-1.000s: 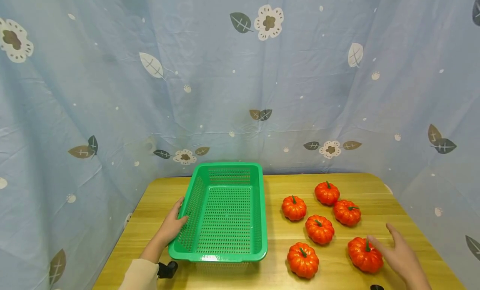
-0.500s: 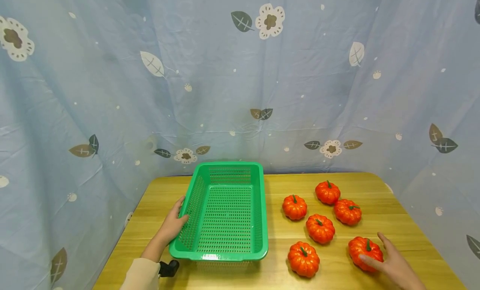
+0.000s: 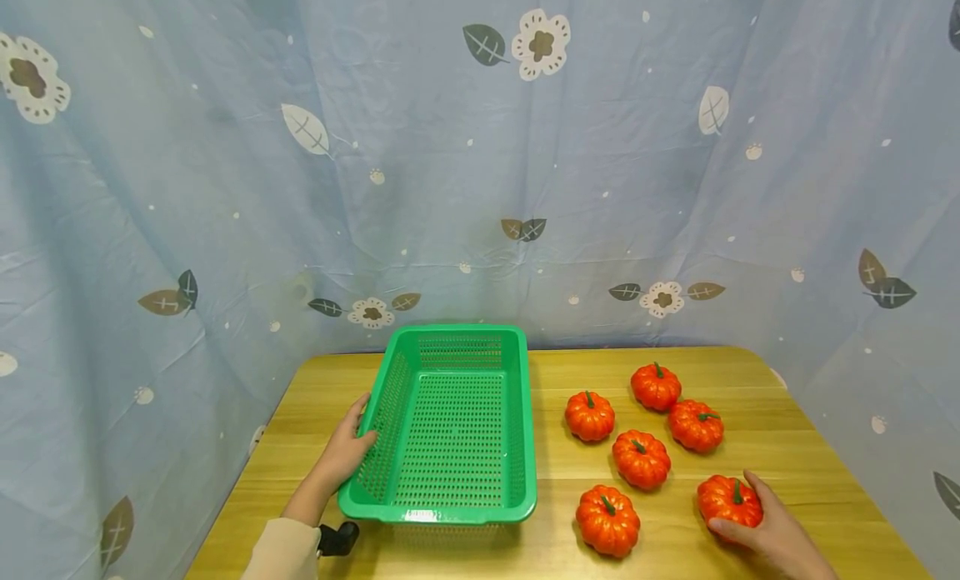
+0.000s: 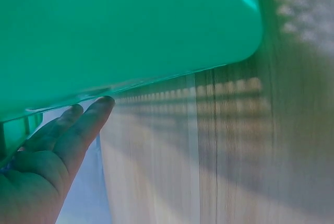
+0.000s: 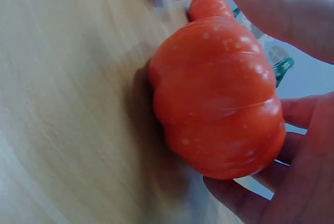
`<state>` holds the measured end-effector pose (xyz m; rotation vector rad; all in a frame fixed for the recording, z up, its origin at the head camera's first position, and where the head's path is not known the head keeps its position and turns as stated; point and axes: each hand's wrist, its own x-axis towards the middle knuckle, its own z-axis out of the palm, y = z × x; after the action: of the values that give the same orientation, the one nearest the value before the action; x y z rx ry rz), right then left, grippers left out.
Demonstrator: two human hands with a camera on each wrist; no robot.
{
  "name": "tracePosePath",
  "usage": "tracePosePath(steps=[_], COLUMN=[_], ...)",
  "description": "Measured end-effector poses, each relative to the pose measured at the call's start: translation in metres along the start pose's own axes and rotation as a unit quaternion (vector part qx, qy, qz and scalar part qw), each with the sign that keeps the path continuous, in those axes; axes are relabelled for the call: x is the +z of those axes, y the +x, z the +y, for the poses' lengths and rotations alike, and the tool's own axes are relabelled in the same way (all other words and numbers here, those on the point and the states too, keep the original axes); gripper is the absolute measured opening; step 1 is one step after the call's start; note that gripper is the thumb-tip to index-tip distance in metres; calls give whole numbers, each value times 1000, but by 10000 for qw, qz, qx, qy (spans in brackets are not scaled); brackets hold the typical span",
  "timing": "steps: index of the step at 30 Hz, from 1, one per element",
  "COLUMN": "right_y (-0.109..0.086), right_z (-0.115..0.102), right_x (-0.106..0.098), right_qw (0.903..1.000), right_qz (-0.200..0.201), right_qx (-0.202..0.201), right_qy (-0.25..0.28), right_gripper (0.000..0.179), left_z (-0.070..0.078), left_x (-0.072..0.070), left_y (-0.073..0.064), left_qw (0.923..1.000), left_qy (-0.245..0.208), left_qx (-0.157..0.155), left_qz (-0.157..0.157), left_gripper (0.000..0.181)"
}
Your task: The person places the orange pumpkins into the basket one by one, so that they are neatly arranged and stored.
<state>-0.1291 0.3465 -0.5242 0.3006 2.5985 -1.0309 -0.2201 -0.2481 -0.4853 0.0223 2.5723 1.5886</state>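
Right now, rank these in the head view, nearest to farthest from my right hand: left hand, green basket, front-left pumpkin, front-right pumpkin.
1. Front-right pumpkin, at your right hand.
2. Front-left pumpkin, left of that.
3. Green basket, farther left.
4. Left hand, at the basket's left side.

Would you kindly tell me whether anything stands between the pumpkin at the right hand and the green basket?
Low down, yes: another pumpkin sits roughly between that pumpkin and the green basket. Above it, nothing visible stands in the way.

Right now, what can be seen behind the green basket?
Behind the basket there is a patterned blue curtain. The basket hides most of the table directly behind; anything low there could be covered.
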Motion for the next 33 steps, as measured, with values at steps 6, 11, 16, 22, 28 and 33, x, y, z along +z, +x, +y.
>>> tracePosePath(steps=[6,11,16,22,28,33], right_y=[0,1,1,-3,-4,2], right_z=[3,5,6,3,-13,-38], right_x=[4,6,5,-5,-15,-23], right_qw=[10000,9999,9997,9983,9941,9874], right_qz=[46,100,233,539,833,990], right_qx=[-21,-40,-38,-188,-213,-734], right_qy=[26,57,70,127,665,994], right_gripper=[107,106,105,99,99,94], left_z=[0,1,0,0,0,0], left_x=[0,0,1,3,3,2], left_y=[-1,-2,-2,-1,0,0], left_qw=[10000,10000,10000,9999,9998,9999], left_qy=[-6,-4,-60,-95,-125,-61], left_qx=[0,-2,4,15,40,26], left_qz=[11,40,44,74,128,146], left_gripper=[69,68,68,69,69,68])
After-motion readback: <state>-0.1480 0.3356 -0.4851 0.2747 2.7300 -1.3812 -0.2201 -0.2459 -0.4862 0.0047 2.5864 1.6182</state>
